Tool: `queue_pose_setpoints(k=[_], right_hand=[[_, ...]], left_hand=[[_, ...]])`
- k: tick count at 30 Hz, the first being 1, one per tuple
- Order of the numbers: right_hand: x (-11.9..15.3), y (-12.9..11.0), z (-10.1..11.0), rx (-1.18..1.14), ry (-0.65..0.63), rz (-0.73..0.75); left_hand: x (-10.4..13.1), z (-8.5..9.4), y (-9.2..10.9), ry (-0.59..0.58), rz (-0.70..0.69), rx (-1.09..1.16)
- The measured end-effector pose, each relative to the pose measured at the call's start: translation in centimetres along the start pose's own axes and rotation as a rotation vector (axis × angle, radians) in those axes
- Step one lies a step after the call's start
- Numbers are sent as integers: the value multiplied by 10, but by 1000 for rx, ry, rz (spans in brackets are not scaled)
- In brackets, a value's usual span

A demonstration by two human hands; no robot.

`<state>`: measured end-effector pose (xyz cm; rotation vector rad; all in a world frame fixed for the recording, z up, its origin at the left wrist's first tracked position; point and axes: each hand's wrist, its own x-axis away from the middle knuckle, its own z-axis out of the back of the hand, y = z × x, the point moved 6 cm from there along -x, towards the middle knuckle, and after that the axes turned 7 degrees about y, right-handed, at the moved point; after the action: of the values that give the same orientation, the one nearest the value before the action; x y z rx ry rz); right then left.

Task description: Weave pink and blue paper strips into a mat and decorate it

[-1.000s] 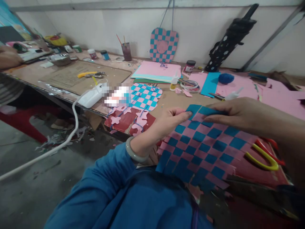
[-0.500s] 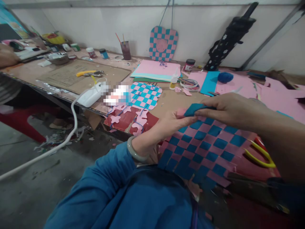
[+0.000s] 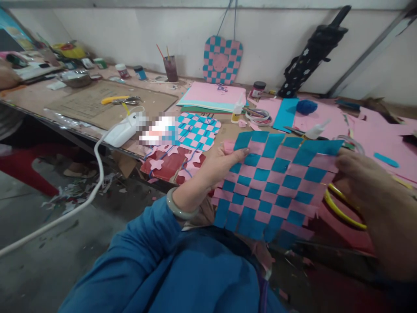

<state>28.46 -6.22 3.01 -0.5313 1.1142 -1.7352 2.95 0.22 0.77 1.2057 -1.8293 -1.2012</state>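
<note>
Between my hands is a woven paper mat of pink and blue strips in a checkered pattern, tilted up above my lap, with loose strip ends along its edges. My left hand pinches its upper left edge, thumb on the front face. On the opposite side, my right hand grips the upper right corner; some of its fingers are hidden or blurred. Yellow-handled scissors lie on a red surface behind the mat, close to my right wrist.
On the table are a finished checkered piece with star cut-outs, a glue bottle, a paper stack, blue yarn and a white power strip with its cable hanging. A black umbrella leans on the wall. Another person's hand shows far left.
The mat's top edge, folded over between both hands before, is now spread out flat. My right hand has moved right to the corner, and my left hand has shifted slightly left.
</note>
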Motion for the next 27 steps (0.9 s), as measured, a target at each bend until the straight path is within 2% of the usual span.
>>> queue_pose_setpoints(k=[3, 5, 11, 17, 22, 27], right_hand=[[15, 11, -13, -152, -91, -198], [21, 6, -16, -182, -79, -240], [26, -17, -21, -266, -6, -206], [27, -9, -20, -336, 40, -249], [25, -2, -14, -383, 169, -309], [22, -11, -19, -481, 127, -305]], left_hand=[[0, -2, 1, 0, -16, 4], [0, 0, 1, 31, -22, -17], [1, 4, -2, 52, -20, -1], [0, 5, 0, 71, -37, 31], [4, 0, -9, -3, 104, 80], [7, -3, -12, -12, 146, 145]])
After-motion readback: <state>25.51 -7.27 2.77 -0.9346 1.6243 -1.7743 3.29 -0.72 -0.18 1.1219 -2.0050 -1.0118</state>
